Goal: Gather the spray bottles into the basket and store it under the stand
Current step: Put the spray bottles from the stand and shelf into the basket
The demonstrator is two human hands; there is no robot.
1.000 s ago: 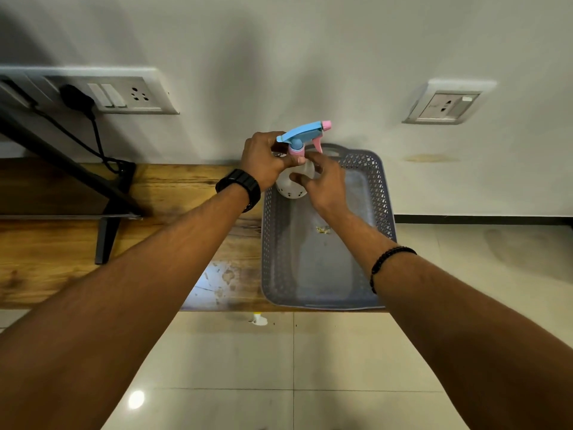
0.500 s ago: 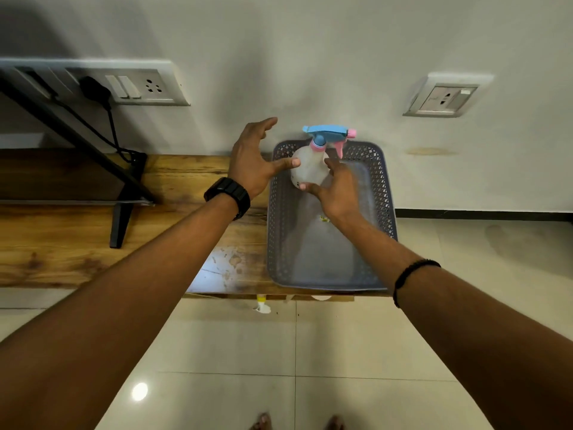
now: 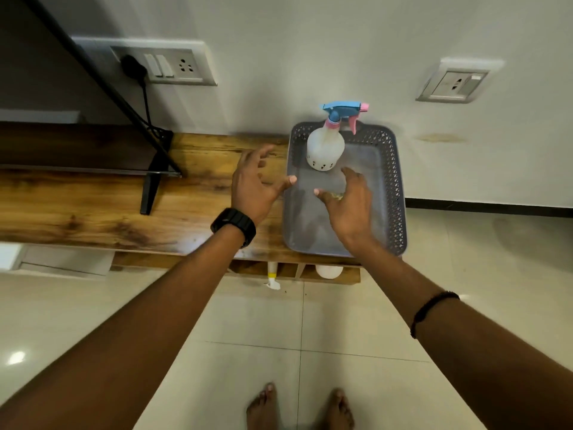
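Note:
A white spray bottle (image 3: 325,148) with a blue and pink trigger head stands upright in the far left corner of the grey lattice basket (image 3: 393,181). The basket rests on the right end of the low wooden stand (image 3: 124,206). My right hand (image 3: 348,203) hovers open over the basket floor, a little nearer than the bottle and apart from it. My left hand (image 3: 252,184) is open above the stand, just left of the basket's rim. Under the stand's front edge, a white bottle base (image 3: 329,270) and a white and yellow nozzle (image 3: 273,276) peek out.
A black stand leg (image 3: 150,193) and a slanted black bar stand on the wood at the left. A plug and cable hang from the wall socket panel (image 3: 164,65). A second socket (image 3: 454,85) is on the right wall. Tiled floor and my bare feet (image 3: 299,408) lie below.
Both hands held the spray bottle over the basket's far end. The bottle now stands in the basket, and both hands have let go and drawn back towards me.

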